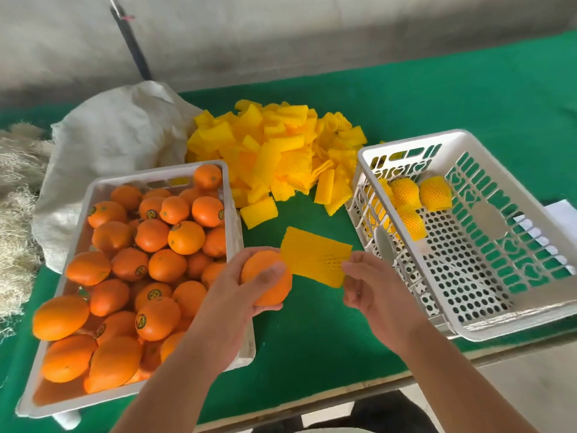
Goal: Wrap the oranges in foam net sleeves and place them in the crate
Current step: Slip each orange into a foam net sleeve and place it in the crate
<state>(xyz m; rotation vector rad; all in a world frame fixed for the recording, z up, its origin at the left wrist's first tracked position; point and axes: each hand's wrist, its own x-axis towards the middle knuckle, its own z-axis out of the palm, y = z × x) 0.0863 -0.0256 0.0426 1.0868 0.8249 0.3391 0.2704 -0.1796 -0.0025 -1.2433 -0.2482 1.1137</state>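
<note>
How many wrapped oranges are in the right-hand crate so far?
3, all in the far-left corner of the white crate: one at the back, one to its right, one nearer the camera. A fourth may hide behind the crate wall.

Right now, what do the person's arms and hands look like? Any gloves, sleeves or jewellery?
Both arms are bare from wrist to the picture's lower edge: no sleeves show. The left hand and the right hand wear no gloves, and I see no watch or bracelet on either wrist. A small dark mark on one right finger might be a ring, but it is too small to tell. Nails are short and unpainted.
</note>
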